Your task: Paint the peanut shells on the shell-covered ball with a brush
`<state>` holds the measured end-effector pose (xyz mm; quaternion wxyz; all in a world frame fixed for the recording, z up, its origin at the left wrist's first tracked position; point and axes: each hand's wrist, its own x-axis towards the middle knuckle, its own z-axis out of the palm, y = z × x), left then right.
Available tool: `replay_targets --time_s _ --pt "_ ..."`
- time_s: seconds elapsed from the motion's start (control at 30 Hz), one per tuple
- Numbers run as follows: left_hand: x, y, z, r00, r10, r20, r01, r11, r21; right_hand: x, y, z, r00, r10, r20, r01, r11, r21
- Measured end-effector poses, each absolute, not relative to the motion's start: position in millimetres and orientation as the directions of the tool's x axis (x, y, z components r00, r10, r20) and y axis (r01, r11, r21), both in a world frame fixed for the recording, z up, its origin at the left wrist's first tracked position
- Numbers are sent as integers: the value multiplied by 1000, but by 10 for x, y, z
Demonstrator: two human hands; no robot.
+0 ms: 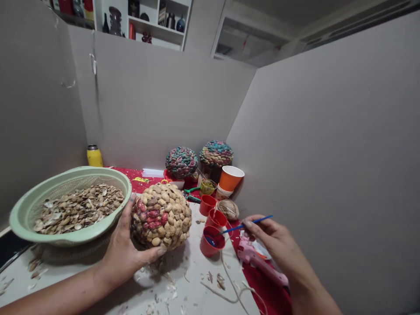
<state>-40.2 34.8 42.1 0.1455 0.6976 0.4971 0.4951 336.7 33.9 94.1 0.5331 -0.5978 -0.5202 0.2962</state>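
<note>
My left hand [126, 247] grips a round ball covered in peanut shells [173, 214], thumb below and fingers around its left side. Most shells are plain tan; a patch on the left is coloured red and dark purple. Between the thumb and fingers of my right hand [274, 238] is a thin blue paintbrush [252, 222]. Its tip reaches the mouth of a red cup [212, 249] with dark blue liquid inside. Two more red cups, a middle one [216, 218] and a far one [207, 204], stand behind it.
A green colander [70, 237] full of shell pieces stands left. Two multicoloured shell balls [181, 161] sit at the back, near an orange cup [232, 178], twine roll [229, 209] and green-handled pliers [192, 192]. A pink glue gun [262, 262] lies right. Grey panels [157, 96] enclose the table.
</note>
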Motion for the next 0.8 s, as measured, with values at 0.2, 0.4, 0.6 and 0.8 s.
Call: replay_targets --time_s 0.2,0.4,0.6,0.8 --pt "-377 347 433 19 832 555 560 -469 683 3303 278 1185 374 872 316 97 303 -948" --pt "-376 346 419 23 833 553 585 -460 668 2779 286 1588 354 833 425 -108 488 -866" --pt "-352 347 396 32 798 601 617 -489 617 2301 335 1685 185 828 530 -150 557 -817" --pt "-339 334 455 50 771 635 635 -515 576 2159 309 1585 123 765 632 12 636 -772"
